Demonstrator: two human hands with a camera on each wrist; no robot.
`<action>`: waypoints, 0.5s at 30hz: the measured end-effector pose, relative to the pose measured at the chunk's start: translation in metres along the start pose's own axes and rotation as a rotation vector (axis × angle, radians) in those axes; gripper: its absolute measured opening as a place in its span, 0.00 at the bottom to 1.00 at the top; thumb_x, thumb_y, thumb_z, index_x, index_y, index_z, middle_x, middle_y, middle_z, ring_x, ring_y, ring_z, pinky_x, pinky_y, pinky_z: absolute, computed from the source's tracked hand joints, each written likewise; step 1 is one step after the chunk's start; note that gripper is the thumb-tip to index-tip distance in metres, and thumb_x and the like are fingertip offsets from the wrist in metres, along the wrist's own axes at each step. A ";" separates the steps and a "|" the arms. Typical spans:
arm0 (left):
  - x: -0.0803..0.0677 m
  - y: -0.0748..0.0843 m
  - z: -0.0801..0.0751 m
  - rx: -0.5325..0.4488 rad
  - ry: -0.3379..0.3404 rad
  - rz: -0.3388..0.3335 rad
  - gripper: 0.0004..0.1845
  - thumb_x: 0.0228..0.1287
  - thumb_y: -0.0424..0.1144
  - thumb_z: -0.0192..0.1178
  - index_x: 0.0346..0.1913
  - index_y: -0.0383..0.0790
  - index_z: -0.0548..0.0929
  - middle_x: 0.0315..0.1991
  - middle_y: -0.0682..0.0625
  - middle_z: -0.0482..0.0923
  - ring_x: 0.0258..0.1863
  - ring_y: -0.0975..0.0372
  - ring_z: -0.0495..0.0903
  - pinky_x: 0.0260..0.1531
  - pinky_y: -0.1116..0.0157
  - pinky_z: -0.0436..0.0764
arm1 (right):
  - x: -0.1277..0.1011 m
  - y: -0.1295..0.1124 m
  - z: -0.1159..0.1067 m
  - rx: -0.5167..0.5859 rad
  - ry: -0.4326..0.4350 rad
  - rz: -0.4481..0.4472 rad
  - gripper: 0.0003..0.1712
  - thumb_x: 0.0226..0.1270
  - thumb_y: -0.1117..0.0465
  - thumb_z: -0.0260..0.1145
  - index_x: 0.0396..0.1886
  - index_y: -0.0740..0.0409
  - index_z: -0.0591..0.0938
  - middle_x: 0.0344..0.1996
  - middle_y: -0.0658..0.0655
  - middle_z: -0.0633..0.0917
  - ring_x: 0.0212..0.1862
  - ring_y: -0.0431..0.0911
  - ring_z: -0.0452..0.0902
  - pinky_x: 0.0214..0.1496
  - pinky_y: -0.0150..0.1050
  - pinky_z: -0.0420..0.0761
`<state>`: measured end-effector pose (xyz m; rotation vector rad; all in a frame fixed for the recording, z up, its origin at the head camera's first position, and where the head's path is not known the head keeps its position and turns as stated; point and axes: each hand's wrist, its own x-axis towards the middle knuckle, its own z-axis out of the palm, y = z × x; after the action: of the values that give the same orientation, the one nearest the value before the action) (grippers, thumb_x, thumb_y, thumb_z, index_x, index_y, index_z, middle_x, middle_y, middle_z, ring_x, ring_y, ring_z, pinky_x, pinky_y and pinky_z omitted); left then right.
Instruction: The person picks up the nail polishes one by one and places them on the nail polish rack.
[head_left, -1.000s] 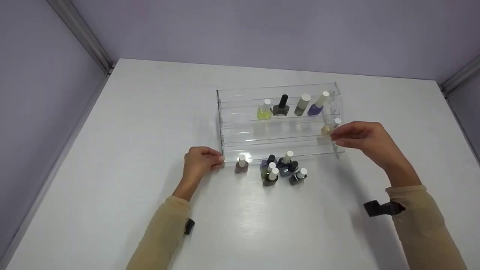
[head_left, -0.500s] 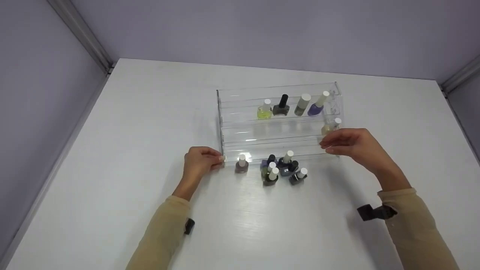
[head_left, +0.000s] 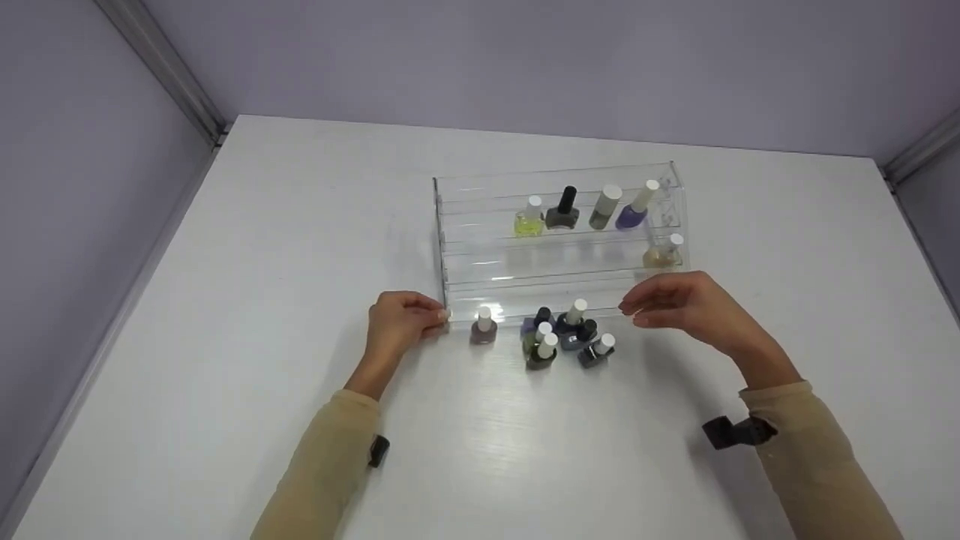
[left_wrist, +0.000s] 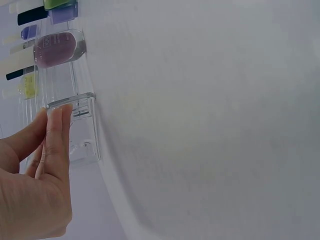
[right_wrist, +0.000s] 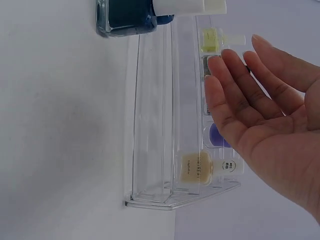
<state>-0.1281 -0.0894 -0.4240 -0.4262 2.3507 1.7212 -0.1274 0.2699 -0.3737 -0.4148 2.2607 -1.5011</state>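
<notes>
Our empty hand over a tight cluster of bottles, rack steadied at one corner only

Our left hand rests straight fingertips against the front left corner of the clear acrylic rack on the worktop; our right hand hovers open and relaxed, holding nothing, just off the rack's front right end and beside the cluster of nail polish bottles that stands on the worktop against the rack's front edge. The bottles are packed so that they touch, so we judge that broad fingers coming in could knock one over and topple its neighbours. The rack looks light, and a bump from our right hand could pivot it and shake the beige bottle on the middle tier or the four bottles on the top tier. The mauve bottle stands alone near our left hand.
</notes>
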 end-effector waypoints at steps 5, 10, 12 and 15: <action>0.000 0.000 0.000 -0.003 0.000 -0.007 0.03 0.51 0.27 0.65 0.30 0.30 0.83 0.28 0.43 0.82 0.24 0.61 0.82 0.28 0.67 0.82 | 0.001 0.004 0.004 0.000 -0.039 0.005 0.14 0.54 0.69 0.68 0.42 0.67 0.80 0.40 0.65 0.81 0.43 0.56 0.79 0.44 0.37 0.80; 0.000 0.001 0.000 0.002 -0.002 -0.003 0.03 0.51 0.27 0.65 0.30 0.29 0.83 0.28 0.43 0.82 0.24 0.62 0.82 0.28 0.67 0.82 | 0.002 0.010 0.007 0.009 -0.078 0.006 0.15 0.54 0.68 0.68 0.43 0.67 0.80 0.41 0.66 0.81 0.45 0.59 0.77 0.45 0.37 0.80; 0.000 0.001 0.000 0.003 -0.001 -0.003 0.03 0.51 0.27 0.65 0.30 0.29 0.83 0.28 0.43 0.82 0.24 0.62 0.82 0.28 0.67 0.82 | 0.002 0.012 0.009 0.006 -0.088 0.007 0.16 0.53 0.68 0.69 0.43 0.67 0.80 0.42 0.66 0.81 0.46 0.58 0.77 0.45 0.37 0.79; 0.000 0.000 0.000 0.000 0.001 -0.006 0.03 0.51 0.27 0.65 0.30 0.30 0.83 0.28 0.43 0.82 0.24 0.62 0.82 0.27 0.67 0.82 | 0.003 0.015 0.011 -0.010 -0.097 0.006 0.16 0.53 0.68 0.69 0.43 0.66 0.80 0.42 0.64 0.81 0.46 0.53 0.78 0.45 0.37 0.79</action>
<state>-0.1285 -0.0891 -0.4243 -0.4338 2.3473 1.7183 -0.1249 0.2651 -0.3919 -0.4733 2.1931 -1.4355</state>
